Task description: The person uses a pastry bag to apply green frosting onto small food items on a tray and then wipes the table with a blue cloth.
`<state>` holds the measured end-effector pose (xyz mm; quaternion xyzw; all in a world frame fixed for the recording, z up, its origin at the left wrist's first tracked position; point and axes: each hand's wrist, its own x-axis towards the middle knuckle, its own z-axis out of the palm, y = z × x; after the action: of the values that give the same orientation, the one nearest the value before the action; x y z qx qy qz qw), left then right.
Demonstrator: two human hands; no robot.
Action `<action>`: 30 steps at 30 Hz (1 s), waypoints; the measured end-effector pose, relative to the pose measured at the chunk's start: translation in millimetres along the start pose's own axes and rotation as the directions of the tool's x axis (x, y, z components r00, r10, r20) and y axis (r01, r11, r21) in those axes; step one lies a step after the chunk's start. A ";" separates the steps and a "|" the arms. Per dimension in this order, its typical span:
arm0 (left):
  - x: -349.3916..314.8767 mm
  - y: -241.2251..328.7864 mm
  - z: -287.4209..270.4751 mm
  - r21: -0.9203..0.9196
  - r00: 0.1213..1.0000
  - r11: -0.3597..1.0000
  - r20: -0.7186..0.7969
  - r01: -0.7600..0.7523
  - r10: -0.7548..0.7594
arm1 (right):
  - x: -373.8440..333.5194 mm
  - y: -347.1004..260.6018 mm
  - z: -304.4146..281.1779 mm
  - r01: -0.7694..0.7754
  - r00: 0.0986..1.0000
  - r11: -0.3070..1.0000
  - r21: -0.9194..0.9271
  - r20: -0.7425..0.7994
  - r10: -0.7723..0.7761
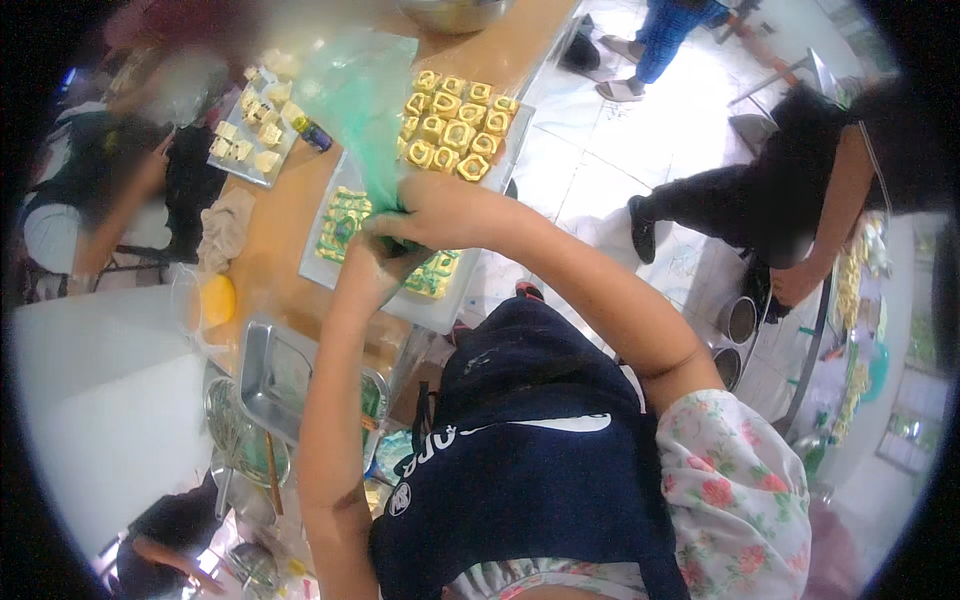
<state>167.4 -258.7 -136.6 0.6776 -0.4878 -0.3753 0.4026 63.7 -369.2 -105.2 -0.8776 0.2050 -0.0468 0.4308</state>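
Note:
A clear piping bag (372, 120) with green cream in it stands up from my hands, its upper end flaring out. My right hand (432, 212) is closed around the bag's lower part. Just below, my left hand (385, 262) is curled close to the bag's lower end, partly hidden by the right; its fingers do not show clearly. Under both hands lies a tray (322, 258) of small square yellow cakes (458, 135). The nearer cakes (347, 212) carry green piped lines, while the farther ones have yellow rims. The bag's tip is hidden.
Another tray (262, 178) with pale cake pieces stands at the far left, a small dark bottle (313, 134) beside it. Nearer are a crumpled cloth (226, 228), a yellow-filled tub (216, 300), a metal pan (262, 362) and a whisk (232, 420). People stand on both sides.

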 end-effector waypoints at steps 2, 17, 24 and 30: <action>-3.8 0.6 5.6 -0.095 0.994 0.992 -0.065 0.086 -0.092 | -3.8 -8.5 -10.5 0.009 0.998 1.000 0.024 0.059 -0.010; -22.7 35.6 25.2 0.000 0.899 0.941 -0.298 0.337 -0.322 | 3.8 5.7 -5.9 0.163 0.960 0.963 0.214 0.191 -0.205; -22.0 18.2 25.1 -0.120 0.923 0.951 -0.231 0.287 -0.307 | 5.5 16.5 10.4 0.154 0.969 0.967 0.204 0.159 -0.188; -10.9 6.7 19.8 -0.103 0.924 0.939 -0.173 0.328 -0.342 | 4.8 9.5 7.1 0.112 0.987 0.988 0.106 0.103 -0.123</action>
<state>144.5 -253.0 -137.0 0.7684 -0.3106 -0.3901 0.4011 66.9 -371.0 -117.5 -0.8669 0.1263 -0.0343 0.4810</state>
